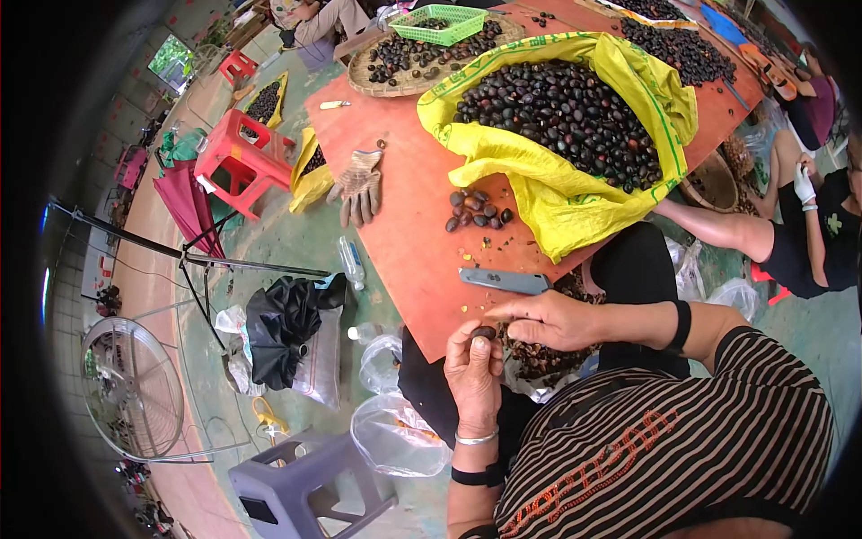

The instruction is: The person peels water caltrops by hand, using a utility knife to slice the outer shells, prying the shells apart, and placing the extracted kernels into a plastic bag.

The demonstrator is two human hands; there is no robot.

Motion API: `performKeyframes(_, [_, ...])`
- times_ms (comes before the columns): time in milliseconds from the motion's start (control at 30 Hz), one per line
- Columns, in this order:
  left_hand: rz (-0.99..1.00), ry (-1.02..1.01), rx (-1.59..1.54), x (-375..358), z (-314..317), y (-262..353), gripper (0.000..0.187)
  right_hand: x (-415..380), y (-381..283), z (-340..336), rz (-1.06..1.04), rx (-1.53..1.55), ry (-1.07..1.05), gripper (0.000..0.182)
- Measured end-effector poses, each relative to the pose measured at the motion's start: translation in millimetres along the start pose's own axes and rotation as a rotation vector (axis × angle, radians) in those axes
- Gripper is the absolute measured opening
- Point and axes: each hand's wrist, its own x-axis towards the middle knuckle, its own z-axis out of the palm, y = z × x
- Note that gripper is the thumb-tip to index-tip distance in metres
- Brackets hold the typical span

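Note:
My left hand is closed on a dark nut, pinched between thumb and fingertips near the board's front edge. Close beside it is my right hand, its fingers pressed together and reaching toward the nut; whether it grips anything is hidden. A grey-handled knife lies on the orange board just beyond my hands. Past it sits a small group of dark and brown nuts. The yellow sack stands open, full of dark nuts. Below my right hand, brown scraps lie in a bag.
A stained glove lies at the board's left edge. A woven tray with a green basket is at the back. Stools, plastic bags and a fan stand left. Other people sit right and at the back.

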Motion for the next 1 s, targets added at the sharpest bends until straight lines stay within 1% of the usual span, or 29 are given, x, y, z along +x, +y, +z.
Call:
performKeyframes(67, [0.031,-0.036,-0.070,-7,5,-1,0.030,-11,-27,3,0.098,0.268,-0.055,0.046])
performKeyframes(100, [0.048,-0.068,-0.037,-10,6,-2,0.035,-16,-28,7,0.095,0.269,-0.053,0.046])
performKeyframes(167, [0.068,-0.065,-0.023,-17,11,-2,0.036,-25,-30,15,0.172,0.354,-0.068,0.046])
performKeyframes(200, [0.087,-0.058,-0.010,-20,13,-2,0.037,-27,-32,17,0.166,0.356,-0.067,0.046])
performKeyframes(267, [0.089,-0.047,0.004,-25,15,-2,0.038,-31,-40,19,0.244,0.563,-0.039,0.046])
performKeyframes(333, [0.137,-0.097,0.007,-30,16,-3,0.034,-33,-44,20,0.238,0.531,-0.023,0.047])
performKeyframes(400, [0.123,-0.086,0.009,-33,17,-2,0.034,-40,-43,23,0.259,0.592,-0.021,0.047])
performKeyframes(467, [0.126,-0.099,0.035,-35,17,0,0.029,-45,-50,22,0.251,0.629,-0.023,0.048])
performKeyframes(567, [0.127,-0.039,0.209,-39,27,6,0.023,-50,-46,27,0.243,0.679,0.001,0.050])
performKeyframes(600, [0.127,-0.080,0.212,-39,19,2,0.022,-50,-48,23,0.208,0.561,-0.011,0.050])
performKeyframes(633, [0.186,-0.067,0.303,-39,20,3,0.022,-51,-46,23,0.223,0.531,0.000,0.050])
performKeyframes(667, [0.141,-0.076,0.331,-39,23,4,0.022,-54,-50,21,0.307,0.601,0.011,0.049])
performKeyframes(700, [0.237,-0.099,0.363,-37,26,1,0.022,-54,-46,21,0.314,0.540,0.028,0.049])
performKeyframes(733, [0.150,-0.120,0.278,-37,20,-5,0.022,-55,-48,21,0.362,0.702,0.032,0.047])
performKeyframes(833, [0.192,-0.150,0.266,-34,18,-15,0.021,-58,-43,18,0.359,0.639,0.035,0.046])
performKeyframes(867, [0.198,-0.163,0.280,-34,18,-14,0.021,-61,-41,18,0.392,0.718,0.043,0.045])
performKeyframes(900, [0.267,-0.163,0.333,-33,17,-17,0.021,-61,-41,19,0.430,0.799,0.051,0.044])
performKeyframes(1000, [0.285,-0.175,0.375,-34,17,-14,0.019,-62,-42,13,0.476,0.766,0.025,0.043])
